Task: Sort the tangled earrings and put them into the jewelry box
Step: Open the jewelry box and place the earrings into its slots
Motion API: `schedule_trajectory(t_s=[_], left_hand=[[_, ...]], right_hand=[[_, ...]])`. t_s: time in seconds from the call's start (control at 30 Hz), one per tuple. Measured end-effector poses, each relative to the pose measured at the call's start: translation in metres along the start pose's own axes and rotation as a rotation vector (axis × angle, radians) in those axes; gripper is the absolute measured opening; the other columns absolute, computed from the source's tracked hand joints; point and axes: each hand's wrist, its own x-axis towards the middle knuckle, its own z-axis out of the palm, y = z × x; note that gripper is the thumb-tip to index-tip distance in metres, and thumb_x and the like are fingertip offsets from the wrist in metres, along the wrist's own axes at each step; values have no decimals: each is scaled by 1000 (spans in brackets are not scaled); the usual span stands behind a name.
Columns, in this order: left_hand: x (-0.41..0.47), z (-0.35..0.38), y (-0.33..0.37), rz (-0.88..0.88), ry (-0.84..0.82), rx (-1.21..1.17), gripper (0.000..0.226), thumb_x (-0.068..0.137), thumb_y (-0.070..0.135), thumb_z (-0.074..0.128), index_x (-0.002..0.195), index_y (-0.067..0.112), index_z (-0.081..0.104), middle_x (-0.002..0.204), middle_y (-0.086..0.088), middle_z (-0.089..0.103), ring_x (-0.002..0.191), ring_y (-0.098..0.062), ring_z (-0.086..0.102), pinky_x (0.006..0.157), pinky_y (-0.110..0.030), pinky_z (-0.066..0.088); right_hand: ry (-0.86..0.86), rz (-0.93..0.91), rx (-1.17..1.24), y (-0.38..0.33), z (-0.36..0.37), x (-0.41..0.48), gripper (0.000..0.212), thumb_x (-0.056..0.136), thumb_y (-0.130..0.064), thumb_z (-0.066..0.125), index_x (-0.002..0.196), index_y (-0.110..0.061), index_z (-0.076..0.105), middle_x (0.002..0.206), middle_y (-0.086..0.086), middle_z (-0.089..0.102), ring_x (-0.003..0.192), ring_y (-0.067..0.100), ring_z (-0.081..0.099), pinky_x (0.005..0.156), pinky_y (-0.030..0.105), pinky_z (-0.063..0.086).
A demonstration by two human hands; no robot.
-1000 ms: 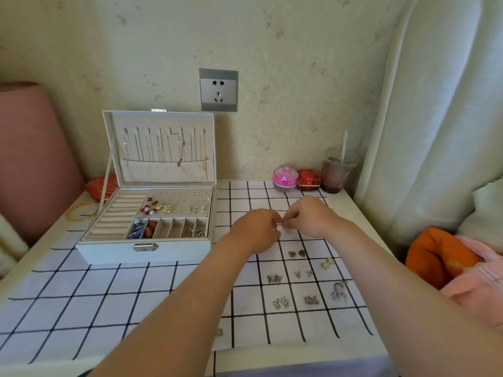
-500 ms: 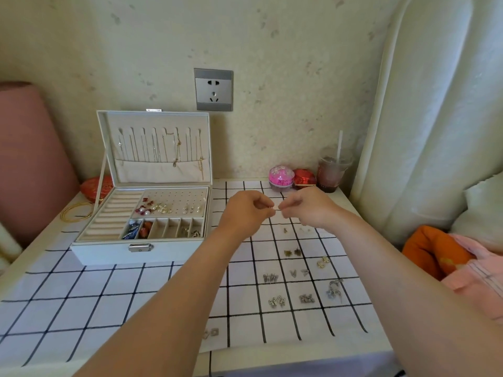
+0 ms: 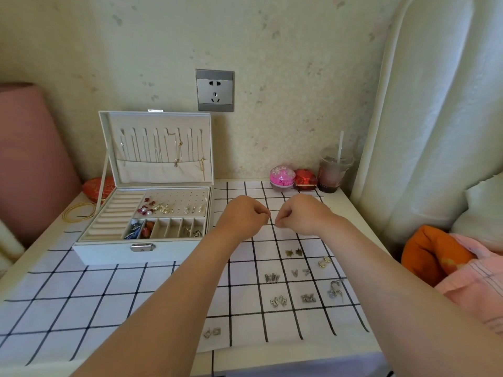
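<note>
One white black-gridded cloth (image 3: 81, 308) bears an open white jewelry box (image 3: 109, 253) at 10 o'clock, with the left hand (image 3: 242, 216) and right hand (image 3: 302, 216) at centre, jointly pinching a tiny silver earring (image 3: 273, 224), and loose silver earring pairs (image 3: 279, 300) at 4 o'clock.

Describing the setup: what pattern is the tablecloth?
The tablecloth is white with black grid lines; head view.

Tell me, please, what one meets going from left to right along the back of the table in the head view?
The jewelry box → pink round case → red case → drink cup with a straw.
</note>
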Motion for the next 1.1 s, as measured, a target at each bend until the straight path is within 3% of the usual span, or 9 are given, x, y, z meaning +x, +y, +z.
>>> schedule_trajectory(t_s=[0.1,0.2,0.27,0.37,0.6,0.7,0.8,1.0,1.1], left_hand=[[-2,-10,1,40,49,19,12,86,22,67,86,24,79,79,15,70,73,-2,62,61,-13,44],[-4,-27,0,69,132,2,10,88,24,68,88,24,78,79,13,70,72,-1,62,63,-16,46],[-7,-41,-3,70,142,-55,9,88,22,68,88,24,77,77,10,70,68,-2,63,63,-21,53],[-15,-61,-10,52,130,-217,7,88,21,70,87,23,76,75,4,72,63,-4,66,60,-25,59],[-29,-105,-27,-18,131,-420,11,91,28,67,88,19,72,74,6,72,61,-4,66,56,-17,52],[-33,-122,-31,-50,150,-513,13,91,26,67,88,15,73,70,4,70,59,-8,65,56,-20,53],[-37,-137,-37,-107,201,-601,15,90,24,68,89,11,74,72,1,69,59,-8,64,57,-21,53],[-44,-165,-55,-180,161,-608,17,91,26,68,89,10,73,69,2,70,54,-6,63,49,-17,49],[-47,-175,-68,-190,117,-562,21,92,30,67,92,11,74,76,-1,73,60,-11,63,59,-25,54]], right_hand=[[36,-38,214,-13,-3,2,15,88,-27,70,74,-31,74,89,-13,74,88,6,66,80,30,54],[79,-42,403,-32,-7,1,15,93,-26,65,81,-26,75,82,-12,74,58,-4,60,56,18,46],[86,-36,487,-45,-9,0,12,94,-29,64,88,-25,74,82,-11,75,46,-1,54,48,15,40],[72,-44,611,-64,-12,-2,10,92,-28,66,88,-25,75,77,-13,74,46,3,52,41,13,35],[116,-81,908,-107,-8,5,9,82,-18,80,89,-20,75,68,-8,70,48,9,50,42,20,34],[175,-246,871,-128,-6,9,17,82,-7,79,90,-21,76,74,-6,75,47,6,53,44,18,42],[233,-359,726,-148,-2,17,20,82,-6,80,95,-20,79,83,-4,76,58,2,60,57,21,49],[349,-501,474,-173,8,27,14,81,-15,81,95,-21,81,82,-18,73,74,-13,64,68,3,44],[377,-549,393,-183,13,29,7,83,-21,80,90,-22,81,78,-19,71,77,-10,63,68,4,44]])
